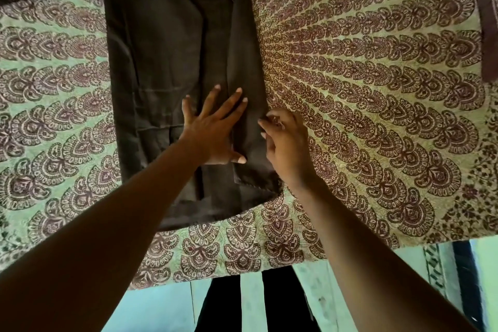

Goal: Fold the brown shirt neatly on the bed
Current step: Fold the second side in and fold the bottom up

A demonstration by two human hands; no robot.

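Note:
The brown shirt (167, 62) lies flat on the bed (363, 75) as a long dark strip running away from me, its right side folded inward along a lengthwise crease. My left hand (213, 127) presses flat on the lower part of the shirt, fingers straight and spread. My right hand (285, 143) is at the shirt's right edge, its fingers curled and pinching the folded fabric there. One sleeve stretches off toward the top left corner.
The bed carries a green cover printed with maroon arches. A dark brown border strip (485, 21) runs along the cover's far right. The bed's near edge (242, 275) is close to my legs (258, 304), with pale teal floor below.

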